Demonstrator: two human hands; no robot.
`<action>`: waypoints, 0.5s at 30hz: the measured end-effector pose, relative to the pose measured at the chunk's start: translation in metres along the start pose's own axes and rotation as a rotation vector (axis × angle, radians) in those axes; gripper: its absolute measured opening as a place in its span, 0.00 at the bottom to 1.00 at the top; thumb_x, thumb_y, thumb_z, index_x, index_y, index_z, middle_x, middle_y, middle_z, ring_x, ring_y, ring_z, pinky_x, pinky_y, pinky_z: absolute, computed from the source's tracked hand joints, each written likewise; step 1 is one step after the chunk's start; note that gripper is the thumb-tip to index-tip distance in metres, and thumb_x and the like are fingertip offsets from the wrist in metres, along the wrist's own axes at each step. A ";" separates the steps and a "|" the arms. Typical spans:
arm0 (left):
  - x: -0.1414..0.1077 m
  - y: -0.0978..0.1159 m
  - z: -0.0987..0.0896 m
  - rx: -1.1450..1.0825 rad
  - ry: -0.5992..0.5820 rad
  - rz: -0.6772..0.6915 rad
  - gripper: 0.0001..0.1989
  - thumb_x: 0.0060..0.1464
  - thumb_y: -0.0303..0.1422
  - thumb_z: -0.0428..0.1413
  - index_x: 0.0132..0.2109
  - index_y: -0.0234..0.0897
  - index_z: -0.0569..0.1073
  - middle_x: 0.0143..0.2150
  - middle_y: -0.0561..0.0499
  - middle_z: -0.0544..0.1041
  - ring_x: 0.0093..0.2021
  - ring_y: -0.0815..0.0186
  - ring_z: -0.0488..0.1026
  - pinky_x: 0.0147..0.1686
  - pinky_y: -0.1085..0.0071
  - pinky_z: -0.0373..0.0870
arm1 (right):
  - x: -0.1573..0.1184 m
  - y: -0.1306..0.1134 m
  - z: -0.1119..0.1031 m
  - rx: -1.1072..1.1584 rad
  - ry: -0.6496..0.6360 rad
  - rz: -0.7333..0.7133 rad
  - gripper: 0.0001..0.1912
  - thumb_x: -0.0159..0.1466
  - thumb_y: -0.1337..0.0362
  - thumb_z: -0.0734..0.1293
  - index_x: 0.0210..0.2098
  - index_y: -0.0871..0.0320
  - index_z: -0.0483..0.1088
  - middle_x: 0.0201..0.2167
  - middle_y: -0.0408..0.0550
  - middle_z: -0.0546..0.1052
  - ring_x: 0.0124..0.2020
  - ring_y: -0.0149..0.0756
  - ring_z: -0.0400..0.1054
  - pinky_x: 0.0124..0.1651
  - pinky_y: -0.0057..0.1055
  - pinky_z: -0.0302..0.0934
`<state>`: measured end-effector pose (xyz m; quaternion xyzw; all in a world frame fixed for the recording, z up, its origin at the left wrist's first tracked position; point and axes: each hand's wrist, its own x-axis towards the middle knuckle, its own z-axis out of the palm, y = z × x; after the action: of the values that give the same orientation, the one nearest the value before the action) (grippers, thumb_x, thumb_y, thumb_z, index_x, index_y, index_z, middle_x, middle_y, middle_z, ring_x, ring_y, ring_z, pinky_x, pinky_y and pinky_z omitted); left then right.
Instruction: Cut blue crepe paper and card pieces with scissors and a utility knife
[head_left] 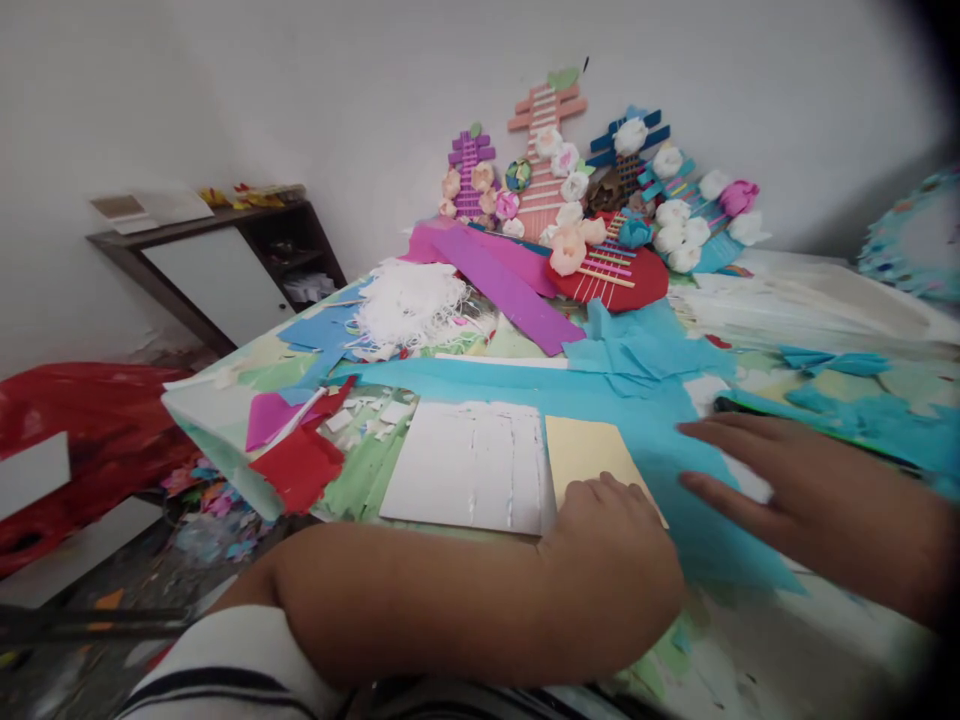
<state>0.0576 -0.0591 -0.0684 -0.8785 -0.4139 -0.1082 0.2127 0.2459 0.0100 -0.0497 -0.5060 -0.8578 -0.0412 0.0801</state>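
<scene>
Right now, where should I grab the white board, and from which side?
Probably pinch the white board by its left edge, coming from the left: it lies flat, and the yellow card under your left hand crowds its right edge.

Left forearm point(405, 605) crosses inward, left grip point(615, 560) knuckles up; right grip point(795, 490) points leftward, splayed, perhaps raised.
</scene>
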 end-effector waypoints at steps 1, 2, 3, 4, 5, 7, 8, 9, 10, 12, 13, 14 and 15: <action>0.000 -0.001 -0.002 -0.021 -0.013 0.001 0.16 0.49 0.28 0.49 0.43 0.22 0.71 0.35 0.32 0.73 0.28 0.57 0.71 0.19 0.69 0.60 | 0.011 -0.016 0.001 -0.003 -0.044 -0.119 0.27 0.57 0.48 0.54 0.49 0.56 0.64 0.49 0.54 0.67 0.49 0.45 0.61 0.50 0.42 0.55; -0.001 -0.002 -0.003 -0.038 -0.019 0.012 0.15 0.49 0.28 0.49 0.41 0.22 0.72 0.34 0.33 0.73 0.29 0.57 0.71 0.19 0.69 0.60 | 0.020 -0.029 0.004 -0.007 -0.043 -0.199 0.27 0.58 0.49 0.54 0.51 0.56 0.63 0.51 0.54 0.66 0.50 0.45 0.60 0.50 0.42 0.56; -0.002 -0.004 -0.005 -0.049 -0.011 0.035 0.14 0.49 0.28 0.49 0.39 0.23 0.73 0.33 0.34 0.73 0.30 0.57 0.71 0.20 0.68 0.60 | 0.029 -0.039 0.010 -0.024 -0.063 -0.266 0.26 0.58 0.50 0.53 0.52 0.56 0.61 0.53 0.54 0.64 0.53 0.47 0.57 0.50 0.43 0.55; -0.004 -0.006 -0.006 -0.053 0.012 0.064 0.13 0.49 0.28 0.49 0.39 0.24 0.73 0.34 0.34 0.73 0.31 0.56 0.71 0.21 0.68 0.60 | 0.035 -0.045 0.017 -0.044 -0.077 -0.320 0.26 0.59 0.51 0.54 0.52 0.56 0.61 0.54 0.55 0.63 0.54 0.48 0.55 0.50 0.44 0.54; -0.008 -0.009 -0.007 -0.056 0.046 0.094 0.13 0.49 0.28 0.49 0.39 0.24 0.73 0.35 0.34 0.73 0.32 0.55 0.71 0.22 0.67 0.60 | 0.039 -0.048 0.024 -0.055 -0.090 -0.367 0.25 0.59 0.52 0.54 0.52 0.56 0.61 0.54 0.55 0.62 0.54 0.50 0.54 0.50 0.44 0.54; -0.015 -0.016 -0.008 -0.068 0.135 0.132 0.14 0.51 0.29 0.47 0.41 0.23 0.71 0.34 0.35 0.73 0.30 0.57 0.70 0.20 0.67 0.58 | 0.044 -0.048 0.036 -0.066 -0.106 -0.416 0.26 0.59 0.52 0.54 0.54 0.56 0.59 0.55 0.56 0.60 0.55 0.51 0.53 0.50 0.46 0.54; -0.019 -0.021 -0.008 -0.089 0.170 0.144 0.14 0.53 0.30 0.45 0.40 0.23 0.71 0.32 0.37 0.72 0.27 0.59 0.69 0.19 0.68 0.56 | 0.045 -0.046 0.040 -0.063 -0.109 -0.424 0.27 0.59 0.51 0.54 0.54 0.56 0.58 0.56 0.57 0.59 0.55 0.51 0.53 0.49 0.46 0.54; -0.022 -0.025 -0.007 -0.120 0.180 0.153 0.14 0.54 0.30 0.44 0.37 0.25 0.71 0.28 0.41 0.71 0.24 0.61 0.67 0.17 0.69 0.53 | 0.045 -0.044 0.042 -0.057 -0.111 -0.424 0.27 0.59 0.51 0.54 0.55 0.56 0.57 0.56 0.57 0.59 0.54 0.51 0.54 0.49 0.46 0.54; -0.025 -0.030 -0.006 -0.155 0.168 0.164 0.13 0.54 0.31 0.44 0.33 0.27 0.71 0.24 0.44 0.69 0.22 0.63 0.65 0.16 0.70 0.51 | 0.046 -0.043 0.042 -0.048 -0.117 -0.419 0.28 0.58 0.50 0.55 0.54 0.56 0.57 0.56 0.57 0.59 0.54 0.51 0.55 0.48 0.46 0.55; -0.031 -0.039 -0.003 -0.203 0.099 0.173 0.13 0.55 0.31 0.44 0.26 0.32 0.67 0.20 0.49 0.65 0.20 0.65 0.63 0.16 0.71 0.50 | 0.048 -0.043 0.038 -0.023 -0.138 -0.390 0.29 0.56 0.48 0.57 0.52 0.57 0.60 0.53 0.57 0.62 0.51 0.50 0.57 0.46 0.44 0.56; -0.034 -0.043 -0.001 -0.214 0.058 0.171 0.13 0.55 0.31 0.45 0.24 0.33 0.66 0.19 0.50 0.64 0.20 0.66 0.63 0.16 0.71 0.50 | 0.050 -0.044 0.035 -0.012 -0.152 -0.364 0.29 0.54 0.47 0.59 0.50 0.58 0.61 0.51 0.57 0.64 0.49 0.50 0.59 0.44 0.43 0.57; -0.036 -0.045 0.001 -0.219 0.027 0.170 0.13 0.54 0.32 0.45 0.24 0.34 0.65 0.19 0.51 0.63 0.20 0.66 0.63 0.16 0.72 0.50 | 0.053 -0.046 0.033 -0.004 -0.170 -0.330 0.30 0.52 0.47 0.61 0.48 0.59 0.63 0.49 0.58 0.65 0.47 0.49 0.60 0.43 0.42 0.58; -0.039 -0.047 0.004 -0.221 0.006 0.176 0.13 0.54 0.32 0.45 0.24 0.34 0.64 0.19 0.51 0.63 0.19 0.66 0.62 0.16 0.72 0.50 | 0.056 -0.048 0.031 0.004 -0.191 -0.295 0.30 0.49 0.46 0.62 0.45 0.60 0.64 0.46 0.58 0.67 0.45 0.49 0.61 0.42 0.41 0.58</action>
<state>-0.0032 -0.0569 -0.0724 -0.9291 -0.3203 -0.1369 0.1245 0.1747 0.0397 -0.0697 -0.3760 -0.9266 -0.0025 -0.0077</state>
